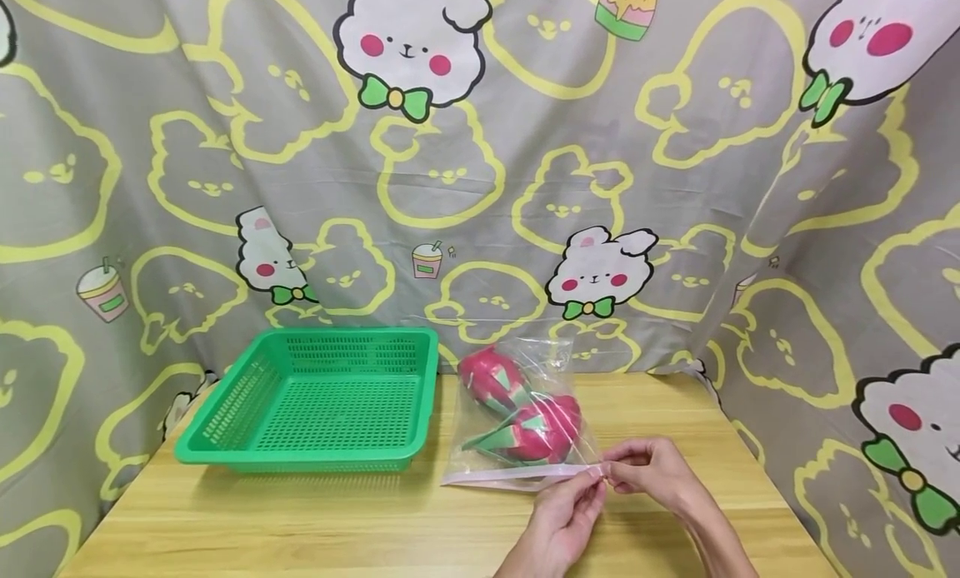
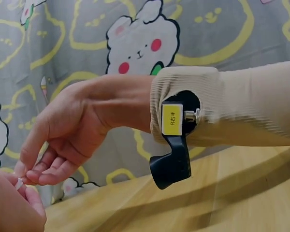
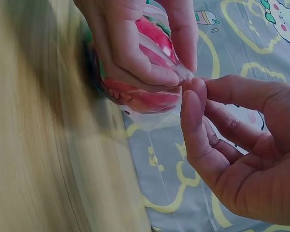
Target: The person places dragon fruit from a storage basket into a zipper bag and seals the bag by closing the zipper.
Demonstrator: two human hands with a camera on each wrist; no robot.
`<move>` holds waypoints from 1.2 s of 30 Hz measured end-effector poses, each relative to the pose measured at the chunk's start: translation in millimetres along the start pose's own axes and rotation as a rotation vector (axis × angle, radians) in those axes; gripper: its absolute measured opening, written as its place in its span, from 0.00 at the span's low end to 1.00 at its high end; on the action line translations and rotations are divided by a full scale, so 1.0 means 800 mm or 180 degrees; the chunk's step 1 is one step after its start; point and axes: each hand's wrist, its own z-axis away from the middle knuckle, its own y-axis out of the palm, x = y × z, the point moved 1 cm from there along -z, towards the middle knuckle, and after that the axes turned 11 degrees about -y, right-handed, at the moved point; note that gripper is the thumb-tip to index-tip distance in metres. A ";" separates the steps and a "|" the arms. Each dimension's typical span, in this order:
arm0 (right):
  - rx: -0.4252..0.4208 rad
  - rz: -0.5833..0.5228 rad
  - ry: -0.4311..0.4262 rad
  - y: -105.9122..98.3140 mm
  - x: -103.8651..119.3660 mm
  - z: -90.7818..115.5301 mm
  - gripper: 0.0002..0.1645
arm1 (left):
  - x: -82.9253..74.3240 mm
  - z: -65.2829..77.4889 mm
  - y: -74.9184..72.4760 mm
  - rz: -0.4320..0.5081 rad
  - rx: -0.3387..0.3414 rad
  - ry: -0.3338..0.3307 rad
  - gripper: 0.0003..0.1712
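A clear zip bag [image 1: 468, 445] lies on the table with two pink dragon fruits [image 1: 546, 428] inside, their green-tipped scales showing through the plastic. Its white closure strip [image 1: 517, 471] runs along the edge nearest me. At the strip's right end my left hand [image 1: 561, 520] pinches the bag between thumb and fingers. Just beside it, my right hand [image 1: 648, 471] pinches the bag's corner with thumb and forefinger. In the right wrist view the fingertips of the left hand [image 3: 135, 53] and the right hand [image 3: 241, 140] meet at that corner, in front of the fruit.
To the left of the bag stands a green plastic basket [image 1: 337, 416] with slotted walls and nothing in it. The wooden table [image 1: 300, 528] ends at a patterned grey curtain [image 1: 465, 178] behind and at both sides. A dark wrist-camera mount [image 2: 174, 145] sits on the right sleeve.
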 end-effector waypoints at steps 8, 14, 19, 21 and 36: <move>0.0084 -0.0022 -0.0030 -0.001 -0.006 -0.003 0.17 | -0.005 0.004 -0.012 -0.0118 -0.0200 0.0256 0.07; 0.0056 0.0020 -0.0033 -0.002 -0.006 -0.002 0.18 | -0.015 0.006 -0.028 -0.0105 -0.0223 0.0230 0.10; 0.0047 0.0062 -0.0042 0.010 -0.005 -0.004 0.16 | -0.019 0.007 -0.030 0.0004 -0.0145 0.0044 0.07; -0.0044 0.0045 0.0001 0.017 -0.006 -0.006 0.14 | -0.020 0.007 -0.029 0.0075 -0.0134 -0.0025 0.07; -0.0344 -0.0021 0.0096 0.020 -0.012 -0.010 0.07 | -0.022 0.005 -0.025 0.0259 -0.0030 -0.0076 0.06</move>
